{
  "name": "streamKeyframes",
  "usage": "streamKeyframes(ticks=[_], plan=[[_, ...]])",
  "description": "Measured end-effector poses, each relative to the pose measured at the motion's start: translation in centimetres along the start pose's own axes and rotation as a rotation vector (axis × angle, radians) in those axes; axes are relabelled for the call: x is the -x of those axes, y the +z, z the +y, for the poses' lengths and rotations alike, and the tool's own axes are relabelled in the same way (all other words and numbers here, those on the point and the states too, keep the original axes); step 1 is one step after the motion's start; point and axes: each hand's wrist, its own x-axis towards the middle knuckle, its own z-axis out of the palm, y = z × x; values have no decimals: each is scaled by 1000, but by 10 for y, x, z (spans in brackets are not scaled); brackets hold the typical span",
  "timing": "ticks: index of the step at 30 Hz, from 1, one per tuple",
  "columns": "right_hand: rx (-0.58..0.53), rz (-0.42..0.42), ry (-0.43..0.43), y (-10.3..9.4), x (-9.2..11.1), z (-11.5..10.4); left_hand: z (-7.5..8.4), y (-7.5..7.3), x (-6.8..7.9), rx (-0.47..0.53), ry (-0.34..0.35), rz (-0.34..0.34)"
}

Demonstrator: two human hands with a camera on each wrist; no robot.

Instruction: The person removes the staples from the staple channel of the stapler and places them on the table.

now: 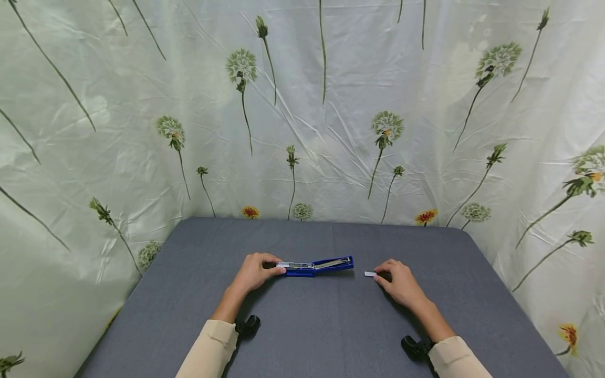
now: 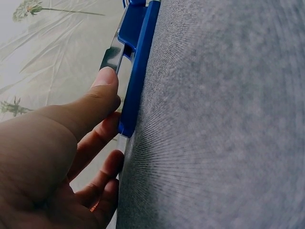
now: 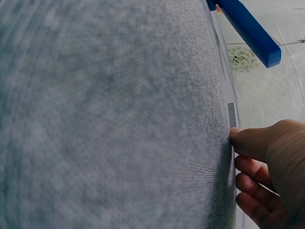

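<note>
A blue stapler point(image 1: 300, 273) lies on the grey table, its top arm swung far back to the right so the metal magazine shows. My left hand point(image 1: 252, 271) pinches its left end between thumb and fingers. In the left wrist view, the thumb point(image 2: 106, 81) presses the metal part above the blue base point(image 2: 139, 71). To the right of the stapler, apart from it, my right hand point(image 1: 400, 284) pinches a short silvery strip of staples point(image 1: 369, 274) close to the tabletop. The right wrist view shows the strip's ridged end point(image 3: 232, 113) beyond the fingertips; the rest is hidden.
Grey cloth covers the table point(image 1: 331, 336). Behind it hangs a pale curtain point(image 1: 321, 131) printed with dandelions. A black wrist device point(image 1: 248, 326) is strapped at the left wrist, and another black device point(image 1: 417, 347) at the right.
</note>
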Motion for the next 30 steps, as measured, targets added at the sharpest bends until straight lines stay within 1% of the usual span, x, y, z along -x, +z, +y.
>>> streamKeyframes(ticks=[10, 15, 20, 24, 30], plan=[[-3, -10, 19, -1, 2, -1, 1, 0, 0, 1, -7, -1], [-39, -4, 24, -4, 0, -4, 2, -1, 0, 2, -13, -5], [-73, 26, 16, -9, -4, -9, 2, 0, -1, -2, -8, -2], [-79, 32, -4, -13, -8, -16, 1, 0, -1, -5, 1, 0], [-98, 37, -14, -12, -15, -26, 0, 0, -1, -3, 4, -5]])
